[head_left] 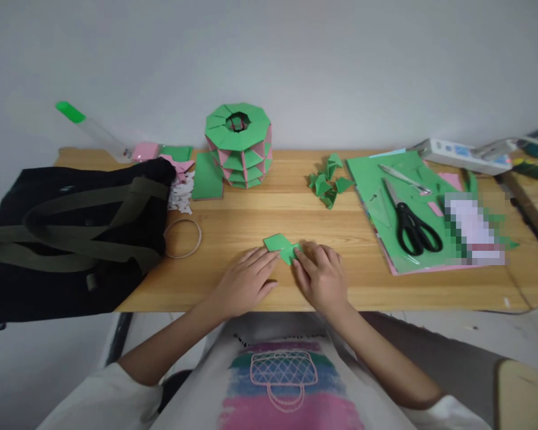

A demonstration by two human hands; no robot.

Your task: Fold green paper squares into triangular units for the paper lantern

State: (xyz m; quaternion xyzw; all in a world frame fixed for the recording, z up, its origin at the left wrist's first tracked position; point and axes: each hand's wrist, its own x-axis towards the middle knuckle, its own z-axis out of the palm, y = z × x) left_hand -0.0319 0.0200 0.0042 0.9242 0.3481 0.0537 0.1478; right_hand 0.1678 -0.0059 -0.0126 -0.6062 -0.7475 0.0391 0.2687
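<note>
A small folded green paper (pixel 278 242) lies on the table in front of me, its outline angular like joined triangles. My left hand (pixel 247 280) rests flat with fingers stretched out, fingertips on the paper's lower left edge. Curled fingers of my right hand (pixel 323 276) press the paper's right end against the table; part of it is hidden under them. Beyond, several folded green paper pieces (pixel 328 183) sit in a loose cluster. A green and pink paper lantern-like structure (pixel 238 146) stands upright near the wall.
At left, a black bag (pixel 72 239) covers the table beside a beige ring (pixel 198 237), white paper scraps (pixel 182 192) and a green paper stack (pixel 207 178). At right, black-handled scissors (pixel 412 224) and a pen-like tool (pixel 403 177) lie on green sheets (pixel 365 173) near a power strip (pixel 461 156).
</note>
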